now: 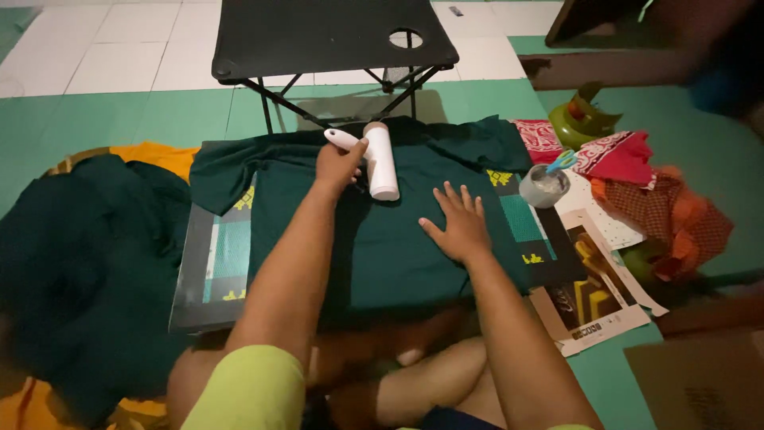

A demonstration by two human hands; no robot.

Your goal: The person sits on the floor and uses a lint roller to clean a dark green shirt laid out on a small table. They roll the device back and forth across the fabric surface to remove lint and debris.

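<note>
Head view, step: lint-rolling a dark green shirt [382, 239] spread flat on a board on the floor.
Left hand [338, 163]: closed around the handle of the white lint roller [380, 162], whose roll rests on the shirt's upper part.
Right hand [458, 223]: fingers spread, palm pressing the cloth flat, holding nothing.
Next move, judged: draw the roller down while the flat palm keeps the cloth taut.
Nearby: grey cup [543, 187] at the right.

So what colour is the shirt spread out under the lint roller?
Dark green shirt, seen in the head view; the left hand holds a white lint roller on it.
</note>
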